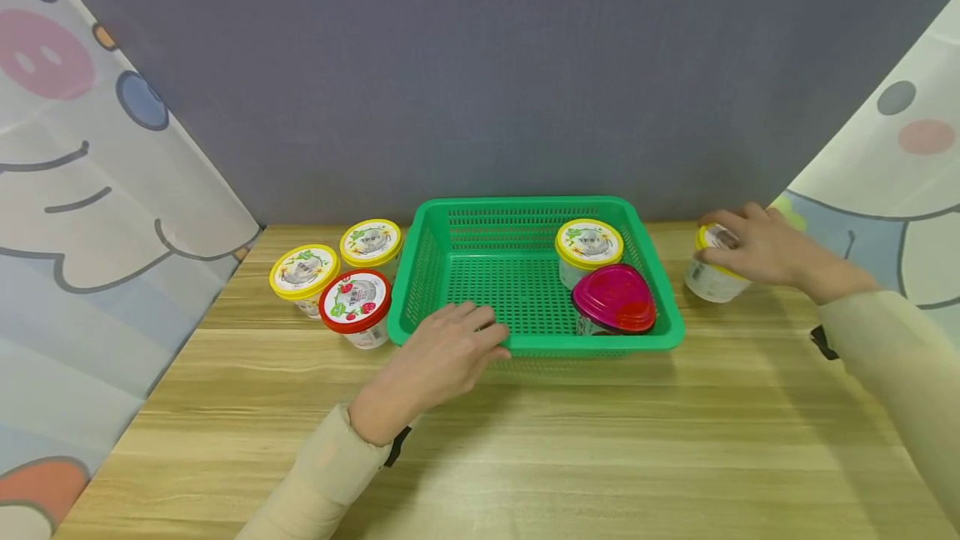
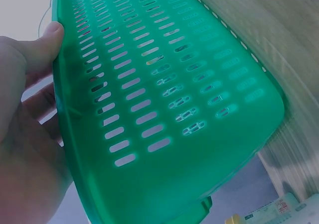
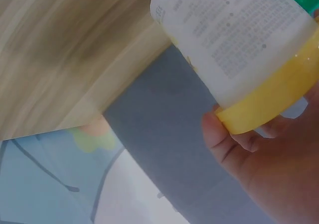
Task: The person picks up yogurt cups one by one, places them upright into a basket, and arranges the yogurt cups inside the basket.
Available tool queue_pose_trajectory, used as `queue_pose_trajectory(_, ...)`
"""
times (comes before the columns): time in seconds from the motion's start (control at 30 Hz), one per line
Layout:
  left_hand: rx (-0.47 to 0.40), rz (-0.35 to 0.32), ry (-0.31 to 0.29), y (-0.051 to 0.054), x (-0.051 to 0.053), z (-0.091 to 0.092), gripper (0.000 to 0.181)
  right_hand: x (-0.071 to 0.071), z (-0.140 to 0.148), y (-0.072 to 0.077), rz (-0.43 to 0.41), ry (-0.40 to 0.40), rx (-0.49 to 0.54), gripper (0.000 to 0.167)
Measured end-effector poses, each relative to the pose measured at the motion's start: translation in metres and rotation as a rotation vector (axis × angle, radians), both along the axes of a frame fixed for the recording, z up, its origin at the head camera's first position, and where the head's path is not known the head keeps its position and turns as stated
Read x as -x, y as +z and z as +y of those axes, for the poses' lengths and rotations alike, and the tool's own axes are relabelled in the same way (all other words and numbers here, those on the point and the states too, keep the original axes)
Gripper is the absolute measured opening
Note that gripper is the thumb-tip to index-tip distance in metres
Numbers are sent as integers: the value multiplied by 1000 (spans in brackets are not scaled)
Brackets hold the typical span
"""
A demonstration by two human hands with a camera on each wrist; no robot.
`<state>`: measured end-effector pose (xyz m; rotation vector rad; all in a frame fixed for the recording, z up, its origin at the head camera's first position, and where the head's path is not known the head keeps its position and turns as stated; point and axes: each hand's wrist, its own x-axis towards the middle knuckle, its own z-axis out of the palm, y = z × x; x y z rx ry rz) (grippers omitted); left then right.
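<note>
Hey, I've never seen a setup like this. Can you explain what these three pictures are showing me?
There's no robot here, just a person working with two bare hands. The big picture comes from a camera worn on the head, looking forward and down. The other two come from cameras on the left and right wrists, each showing that hand up close.

On the wooden table is a green basket holding a yellow-lidded cup and a pink-lidded cup. To its left stand two more yellow-lidded cups and a red-lidded cup.

The left hand grips the basket's near rim. The right hand holds another cup by its yellow lid, to the basket's right.
</note>
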<state>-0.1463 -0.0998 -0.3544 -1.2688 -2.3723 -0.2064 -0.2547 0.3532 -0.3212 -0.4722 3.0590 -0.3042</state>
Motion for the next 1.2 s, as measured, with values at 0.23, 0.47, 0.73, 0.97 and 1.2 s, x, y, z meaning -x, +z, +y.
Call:
queue_pose_trajectory(0.23,2,-7,1,0,0,0,13,-3,-10,9,24,17,-18,65)
queue_pose_trajectory(0.47,0,-6,5,0,1,-1,14,-5,-17,18,20,-1,-23,64)
queue_pose_trajectory(0.73,-4,0,5,0,1,-1,14,-8,-24,26,11,-7,-31,63)
queue_pose_trajectory(0.97,2,-7,2,0,0,0,14,-12,-30,32,23,-6,-28,61)
queue_pose_trajectory(1.2,0,-2,3,1,-1,0,14,-15,-37,40,35,6,-15,58)
